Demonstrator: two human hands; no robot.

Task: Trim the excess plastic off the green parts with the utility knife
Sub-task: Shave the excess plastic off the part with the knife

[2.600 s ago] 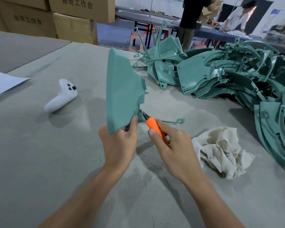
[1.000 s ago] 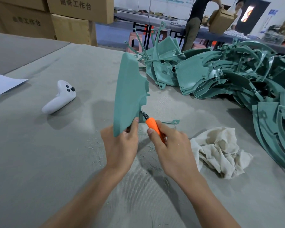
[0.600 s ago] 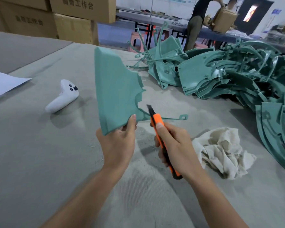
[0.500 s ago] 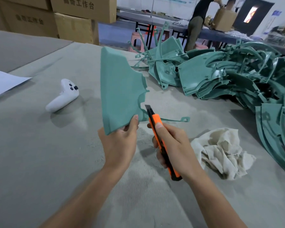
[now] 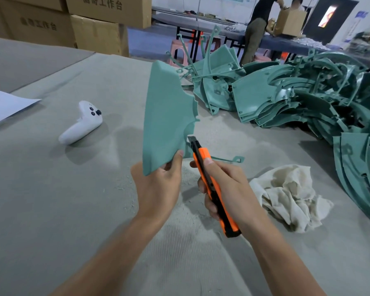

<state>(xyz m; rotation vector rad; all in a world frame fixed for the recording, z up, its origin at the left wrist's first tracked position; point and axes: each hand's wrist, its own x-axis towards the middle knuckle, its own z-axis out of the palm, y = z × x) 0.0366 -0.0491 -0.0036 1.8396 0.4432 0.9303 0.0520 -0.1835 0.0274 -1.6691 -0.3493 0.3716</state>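
Left hand (image 5: 158,189): I see it raised over the tabletop's (image 5: 51,210) middle, thumb and fingers pinching the lower corner of an upright green part (image 5: 165,124).
Right hand (image 5: 229,189): fist wrapped round the orange utility knife (image 5: 228,221), thumb along its spine, blade tip at the part's notched right edge.
Pile of green parts (image 5: 297,99): far right corner.

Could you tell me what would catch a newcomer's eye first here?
The left hand holds a green part upright at centre; the right hand grips an orange utility knife, tip at its notched edge. A heap of green parts fills the right; a white controller lies left.
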